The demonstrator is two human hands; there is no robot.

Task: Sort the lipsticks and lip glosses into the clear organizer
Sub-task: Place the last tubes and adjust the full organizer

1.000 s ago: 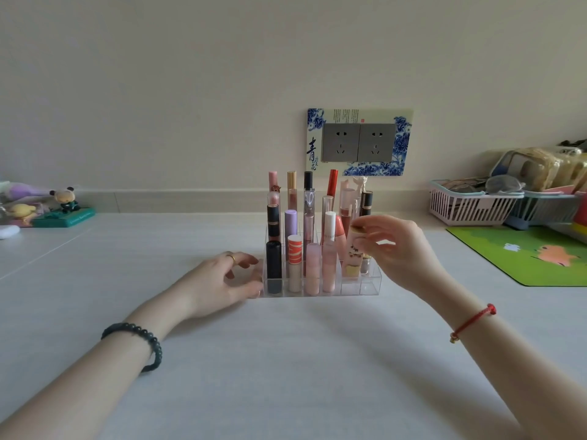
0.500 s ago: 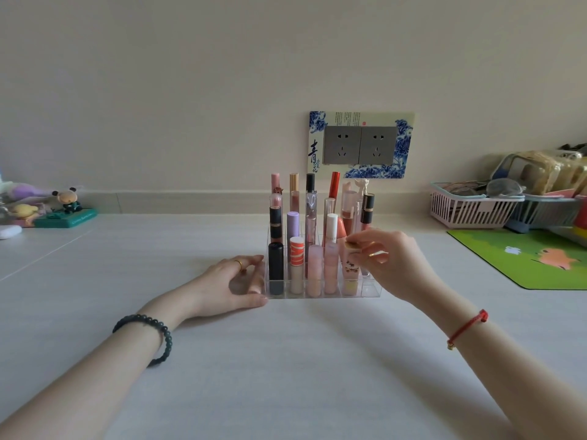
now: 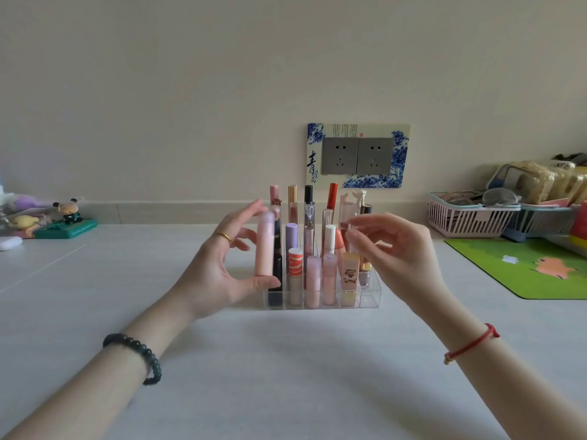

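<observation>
A clear organizer [image 3: 370, 297] stands mid-table, its slots filled with several upright lipsticks and lip glosses. My left hand [image 3: 219, 268] holds a pale pink tube [image 3: 265, 242] upright just left of the organizer, with the thumb under its base and a fingertip on its top. My right hand [image 3: 394, 249] hovers at the organizer's right side with relaxed fingers, its fingertips close to a clear-capped tube [image 3: 345, 214] in the back rows. A cream lipstick with a printed label [image 3: 350, 274] stands in the front row, free of both hands.
A pink basket [image 3: 470, 219] and a blue basket [image 3: 540, 222] with packets sit at the back right, beside a green mat [image 3: 521, 268]. Small figurines [image 3: 63, 214] stand at the back left. A decorated wall socket [image 3: 357, 155] is behind the organizer.
My left hand rose from the table beside the organizer and now holds a pink tube upright. My right hand let go of the cream lipstick, which now stands in the front row.
</observation>
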